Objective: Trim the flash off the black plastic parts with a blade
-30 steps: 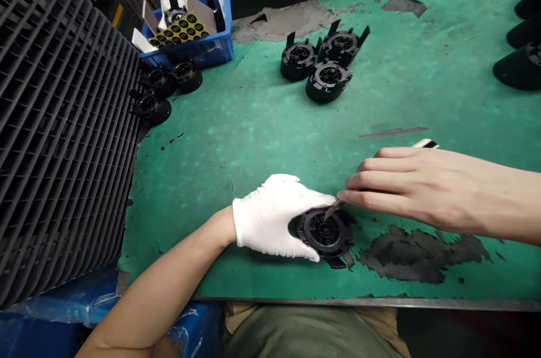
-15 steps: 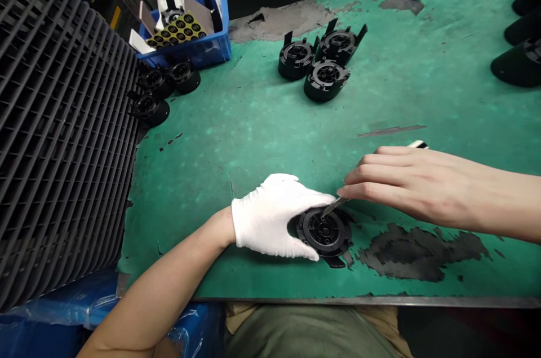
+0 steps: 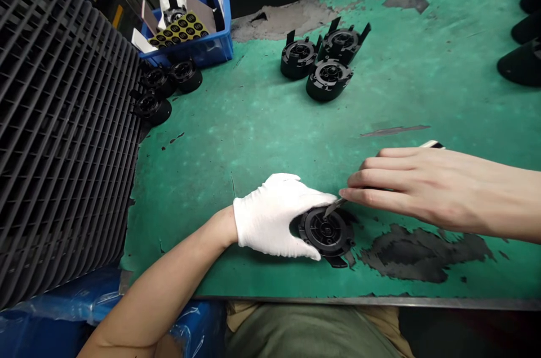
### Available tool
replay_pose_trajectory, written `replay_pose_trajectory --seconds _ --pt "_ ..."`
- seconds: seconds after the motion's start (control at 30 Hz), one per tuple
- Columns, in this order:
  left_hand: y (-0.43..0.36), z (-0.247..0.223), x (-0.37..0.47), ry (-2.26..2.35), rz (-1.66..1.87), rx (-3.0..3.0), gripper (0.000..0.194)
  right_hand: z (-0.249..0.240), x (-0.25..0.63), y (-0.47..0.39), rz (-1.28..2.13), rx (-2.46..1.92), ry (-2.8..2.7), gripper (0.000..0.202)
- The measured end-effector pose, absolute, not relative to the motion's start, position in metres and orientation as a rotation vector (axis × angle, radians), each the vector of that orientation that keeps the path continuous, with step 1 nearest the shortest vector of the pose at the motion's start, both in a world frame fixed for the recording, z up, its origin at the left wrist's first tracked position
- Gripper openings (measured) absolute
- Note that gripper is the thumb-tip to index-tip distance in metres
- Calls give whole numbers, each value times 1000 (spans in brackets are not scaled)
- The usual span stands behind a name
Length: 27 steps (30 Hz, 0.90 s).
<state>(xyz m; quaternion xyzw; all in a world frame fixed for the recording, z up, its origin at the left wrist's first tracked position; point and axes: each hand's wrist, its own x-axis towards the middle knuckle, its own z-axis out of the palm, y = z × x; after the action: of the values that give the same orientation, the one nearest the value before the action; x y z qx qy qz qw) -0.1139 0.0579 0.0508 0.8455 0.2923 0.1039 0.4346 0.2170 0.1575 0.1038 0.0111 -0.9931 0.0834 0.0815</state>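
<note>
Gripping a round black plastic housing [image 3: 326,232] between thumb and fingers, the white-gloved left hand [image 3: 279,217] steadies it on the green worktop [image 3: 253,138]; beyond those fingertips, the bare right hand's [image 3: 401,186] closed fingers pinch a slim blade [image 3: 335,207] angled onto its face.

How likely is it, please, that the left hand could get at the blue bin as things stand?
Probably not without letting go: the left hand holds the round black part, though nothing appears to block its way to the blue bin.
</note>
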Motion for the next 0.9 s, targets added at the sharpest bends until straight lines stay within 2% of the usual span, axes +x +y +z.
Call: replay_pose_trajectory --seconds 0.3,0.5,0.67,0.73,0.83,0.9 --pt "56 53 -113 772 248 2086 68 105 220 155 317 12 -3001 53" --pt "57 55 -113 781 247 2098 66 113 215 163 311 58 -3015 42" --pt "60 56 -112 738 215 2082 64 109 225 170 443 -62 -3025 42" --pt "58 52 -113 755 232 2077 79 104 229 171 484 -117 -3039 45" --pt "50 43 -115 846 295 2066 116 96 227 171 462 -71 -3028 47" --pt "44 39 -116 902 328 2061 133 92 222 172 418 -19 -2998 46"
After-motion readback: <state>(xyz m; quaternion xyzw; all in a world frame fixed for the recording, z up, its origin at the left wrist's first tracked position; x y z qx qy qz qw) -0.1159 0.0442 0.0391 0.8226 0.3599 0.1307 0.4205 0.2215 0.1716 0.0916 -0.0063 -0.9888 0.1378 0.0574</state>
